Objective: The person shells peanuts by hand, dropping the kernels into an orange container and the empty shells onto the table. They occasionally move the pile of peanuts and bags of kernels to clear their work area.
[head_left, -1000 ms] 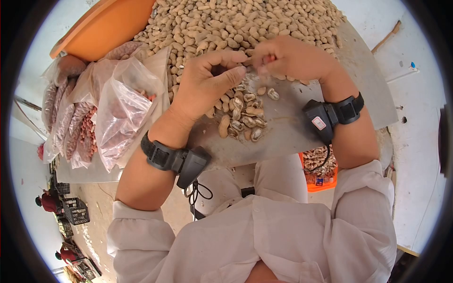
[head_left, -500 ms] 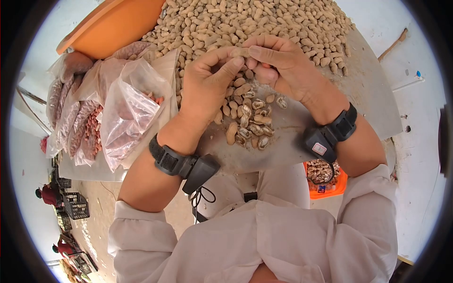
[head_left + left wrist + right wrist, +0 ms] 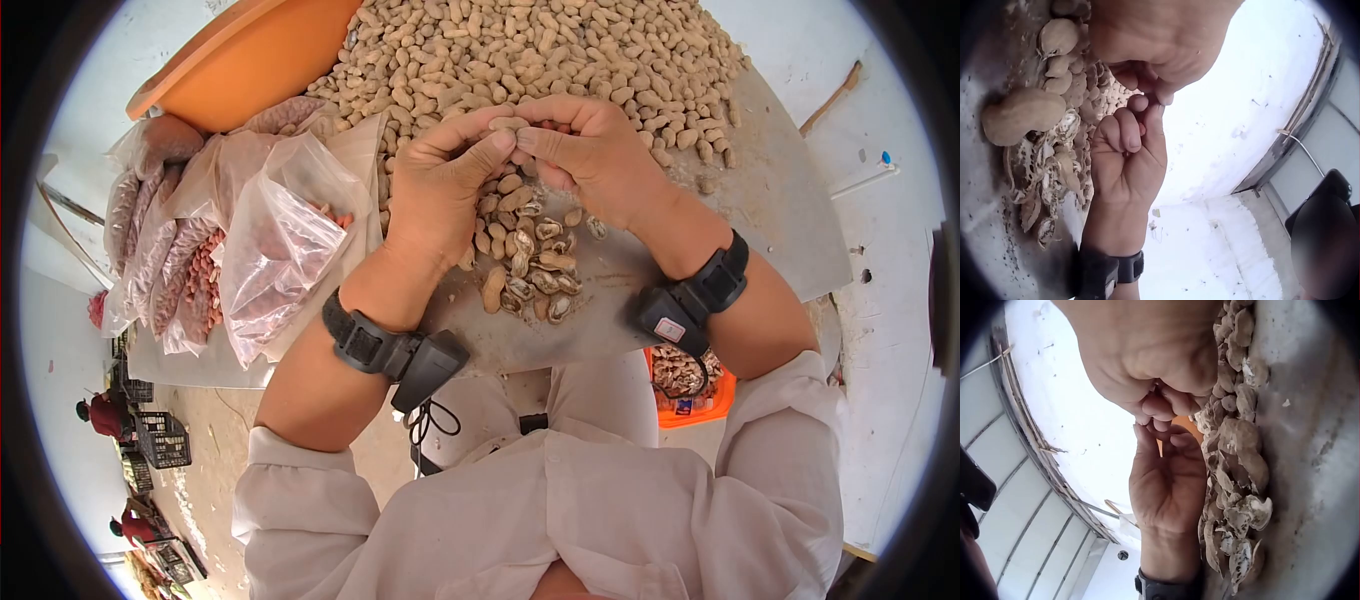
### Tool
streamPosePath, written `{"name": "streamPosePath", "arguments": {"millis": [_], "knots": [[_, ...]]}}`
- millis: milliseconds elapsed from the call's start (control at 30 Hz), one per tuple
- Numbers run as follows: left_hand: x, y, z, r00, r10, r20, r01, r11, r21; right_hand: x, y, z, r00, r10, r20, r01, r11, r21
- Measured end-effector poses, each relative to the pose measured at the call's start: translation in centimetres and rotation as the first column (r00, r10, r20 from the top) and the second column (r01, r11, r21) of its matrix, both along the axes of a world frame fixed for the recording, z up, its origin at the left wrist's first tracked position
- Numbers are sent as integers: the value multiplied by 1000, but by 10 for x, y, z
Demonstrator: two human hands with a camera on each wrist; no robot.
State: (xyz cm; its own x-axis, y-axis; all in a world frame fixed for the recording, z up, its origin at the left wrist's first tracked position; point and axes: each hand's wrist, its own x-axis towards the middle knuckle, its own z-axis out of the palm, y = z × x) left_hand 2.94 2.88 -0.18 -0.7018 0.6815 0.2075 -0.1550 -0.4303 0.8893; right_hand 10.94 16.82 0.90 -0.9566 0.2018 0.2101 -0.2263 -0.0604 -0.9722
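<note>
Both hands meet fingertip to fingertip over the near edge of the peanut heap. The left hand [image 3: 436, 190] pinches a peanut [image 3: 509, 124] between thumb and forefinger in the head view. Against its other side press the thumb and forefinger of the right hand [image 3: 606, 165]. In the left wrist view a bit of red shows within the curled fingers of the right hand [image 3: 1127, 153]. Below the hands lie split shells and whole peanuts [image 3: 493, 288] on the metal table [image 3: 590, 310]. The right wrist view shows the left hand [image 3: 1169, 481] palm up, the peanut hidden.
A large heap of unshelled peanuts [image 3: 560, 50] covers the table's far side. At the left are an orange basin [image 3: 250, 70] and plastic bags [image 3: 285, 240] of red kernels. An orange basket [image 3: 722, 398] of shells stands below the table's edge.
The right hand has come in from a blurred, raised position to meet the left at the peanut. Since half a second ago, both hands have shifted slightly nearer the body.
</note>
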Motion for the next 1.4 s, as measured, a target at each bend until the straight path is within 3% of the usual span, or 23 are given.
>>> {"name": "streamPosePath", "arguments": {"millis": [233, 433, 533, 633, 733, 833, 1133, 1233, 1400], "knots": [[10, -4, 7, 999, -49, 20, 48, 998, 37, 4, -3, 3, 992, -119, -41, 125, 946, 300], [6, -3, -2, 997, 2, 76, -3, 1000, 19, 5, -9, 1, 971, -228, -78, 239, 872, 428], [6, -2, -3, 993, -11, 117, 6, 999, 50, 4, -10, -2, 967, -232, -102, 253, 874, 415], [4, -2, -5, 991, -54, 125, 44, 996, 80, 6, -14, 1, 966, -248, -78, 259, 894, 366], [5, -1, -4, 989, -37, 141, 26, 996, 80, 7, -14, 2, 990, -140, -2, 140, 988, 62], [5, 1, -6, 984, -59, 167, 39, 992, 120, 6, -17, 2, 994, -110, -8, 108, 986, -124], [3, 3, -11, 980, -17, 196, -5, 994, 111, 3, -14, -2, 999, -14, 36, 26, 936, -352], [3, 2, -2, 998, -24, 60, 19, 996, 81, -1, -15, -6, 995, 89, 54, -52, 872, -488], [8, 3, 5, 979, 120, -162, -124, 992, -15, 0, -19, -7, 992, 120, 37, -76, 810, -582]]}}
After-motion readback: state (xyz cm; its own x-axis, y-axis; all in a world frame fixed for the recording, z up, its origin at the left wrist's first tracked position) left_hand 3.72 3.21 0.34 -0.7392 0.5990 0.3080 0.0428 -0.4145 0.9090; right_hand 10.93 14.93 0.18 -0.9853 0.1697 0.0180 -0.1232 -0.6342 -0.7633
